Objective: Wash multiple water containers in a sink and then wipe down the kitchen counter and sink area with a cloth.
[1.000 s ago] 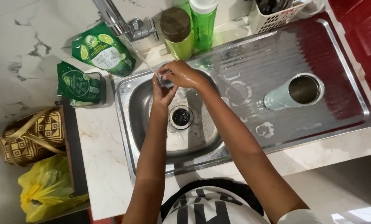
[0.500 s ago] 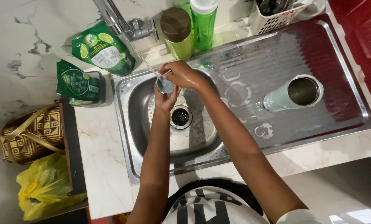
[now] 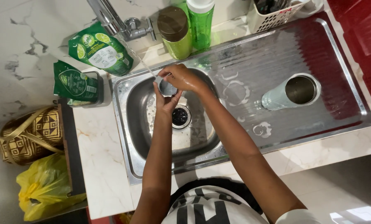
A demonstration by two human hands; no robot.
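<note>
Fingers (image 3: 164, 74) of my right hand (image 3: 184, 79) are pinched on the top edge of a small round lid (image 3: 167, 88), and my left hand (image 3: 166, 102) cups it from below with its fingers curled up around the rim, so both hands are closed on it. The lid sits right between the two hands, over the back half of the sink (image 3: 125, 103) and just above the drain (image 3: 180, 116), with the thin stream from the tap (image 3: 110, 18) landing on or just beside it. My worry here: everything is wet and probably soapy, so the lid could squirt out of that pinch and drop into the basin, maybe onto the drain. The stream hitting the curved face could also splash out toward the counter (image 3: 98, 157) and the green pouches (image 3: 99, 49) by the tap. The steel tumbler (image 3: 291, 92) lying on its side on the drainboard (image 3: 343, 62) looks like it could roll if I bump it, though it's well apart from my hands.
</note>
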